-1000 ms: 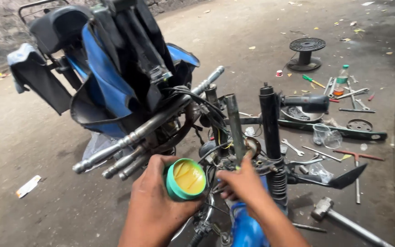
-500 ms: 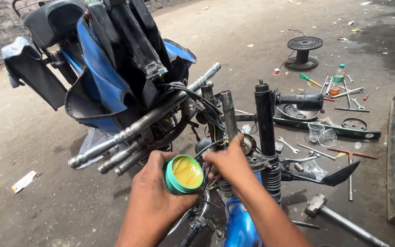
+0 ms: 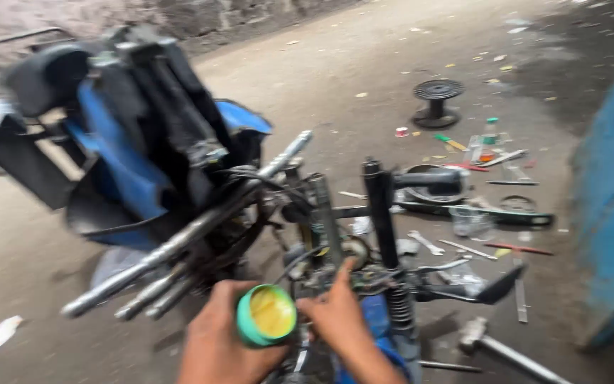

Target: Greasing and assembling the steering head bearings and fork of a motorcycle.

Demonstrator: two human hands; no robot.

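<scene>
Your left hand (image 3: pixel 218 345) is wrapped around a small green tub (image 3: pixel 266 315), fingers closed on its side, open mouth tipped toward the camera with yellow grease showing inside. The tub sits low in the frame, just in front of the steering head of the stripped blue motorcycle (image 3: pixel 151 171).

Your right hand (image 3: pixel 335 313) is just right of the tub, touching or nearly touching its rim. It holds nothing that I can see; index finger extended up toward the round bearing seat (image 3: pixel 353 249) between the fork tubes, other fingers loosely curled. Frame is motion-blurred, so I can't tell whether the fingertip makes contact.

The black fork leg (image 3: pixel 381 213) stands upright right of the hand; chrome tubes (image 3: pixel 179 245) slant across to the left. Wrenches (image 3: pixel 428 243), a hammer (image 3: pixel 495 345) and a black spool (image 3: pixel 436 99) lie on the concrete floor (image 3: pixel 364 64) to the right, well apart from both hands.
</scene>
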